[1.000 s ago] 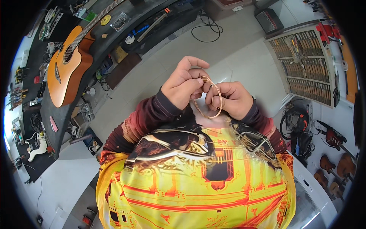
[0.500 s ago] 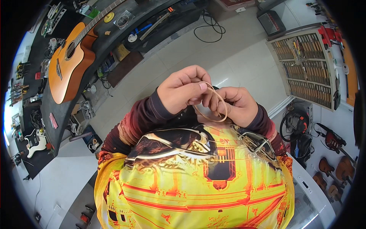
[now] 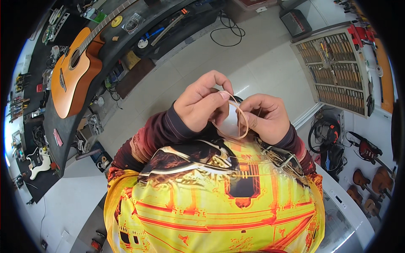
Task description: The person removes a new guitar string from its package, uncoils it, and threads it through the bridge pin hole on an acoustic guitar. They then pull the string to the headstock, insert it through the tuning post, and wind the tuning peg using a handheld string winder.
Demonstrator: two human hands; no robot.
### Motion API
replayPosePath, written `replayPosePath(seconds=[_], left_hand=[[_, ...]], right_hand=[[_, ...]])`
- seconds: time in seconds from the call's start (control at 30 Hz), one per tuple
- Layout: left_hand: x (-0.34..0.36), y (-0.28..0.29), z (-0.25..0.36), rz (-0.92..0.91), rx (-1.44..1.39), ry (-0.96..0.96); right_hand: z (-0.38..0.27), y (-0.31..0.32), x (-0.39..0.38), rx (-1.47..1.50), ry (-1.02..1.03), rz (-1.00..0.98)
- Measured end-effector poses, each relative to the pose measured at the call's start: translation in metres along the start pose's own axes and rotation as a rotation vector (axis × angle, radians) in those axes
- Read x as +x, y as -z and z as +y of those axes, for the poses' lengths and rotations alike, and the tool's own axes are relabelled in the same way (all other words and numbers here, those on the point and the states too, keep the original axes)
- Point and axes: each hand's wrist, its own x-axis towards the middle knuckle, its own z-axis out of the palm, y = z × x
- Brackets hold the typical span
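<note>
Between my hands, in front of my chest, hangs a coiled copper-coloured guitar string (image 3: pixel 247 125), wound into a loose ring. My left hand (image 3: pixel 200 102) pinches the top of the ring between thumb and forefinger. On the other side my right hand (image 3: pixel 268 119) is closed, its thumb and forefinger pinching a strand at the ring's right edge. The fingers hide part of the coil and its ends.
An orange-brown acoustic guitar (image 3: pixel 71 82) lies on the dark curved workbench (image 3: pixel 114 55) at left. Right of me stands a rack (image 3: pixel 333 69) filled with wooden-handled tools. A black cable (image 3: pixel 228 33) is on the floor; several guitar bodies (image 3: pixel 382 181) hang at lower right.
My hands have drawn slightly apart, the right one moving a little to the right. Both still grip the coiled string. The surroundings have shifted a little in view.
</note>
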Motion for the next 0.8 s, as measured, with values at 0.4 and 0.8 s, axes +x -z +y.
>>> replayPosePath(seconds=[0.4,0.8], left_hand=[[0.013,0.005,-0.009,0.175,-0.174,0.123],[0.019,-0.001,-0.004,0.252,-0.053,0.063]], right_hand=[[-0.010,0.000,-0.007,-0.236,0.194,0.254],[-0.032,-0.009,0.021,-1.536,0.584,0.015]])
